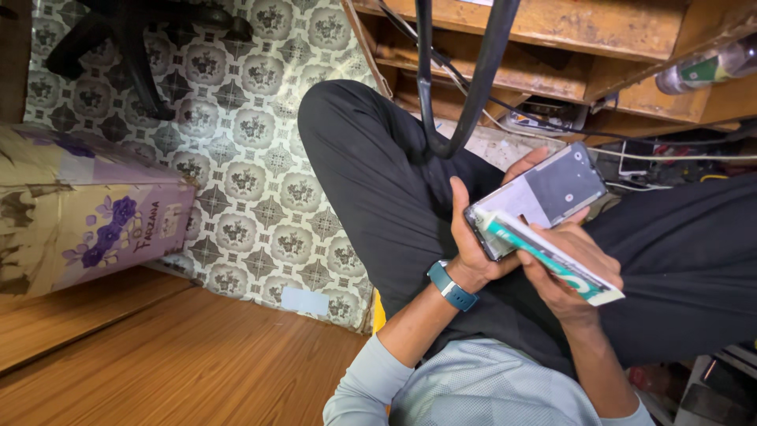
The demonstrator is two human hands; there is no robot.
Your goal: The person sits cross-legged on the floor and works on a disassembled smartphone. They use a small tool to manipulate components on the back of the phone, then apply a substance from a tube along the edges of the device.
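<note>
- Left hand (479, 237): curled around open grey phone frame (544, 197), above lap.
- Right hand (569, 272): clamped on flat teal-and-white tool (552, 256), touching frame's edge.
- Blue wristband (451, 285): left wrist.

Single head-mounted view, no second camera to overlap with. It looks steeply down over the wearer's chest and lap, close to both hands (544, 244) at centre-right. Frame is rolled: patterned floor (252, 118) fills upper left, wooden surface (158, 355) lower left, wooden shelves (568, 47) along the top.
</note>
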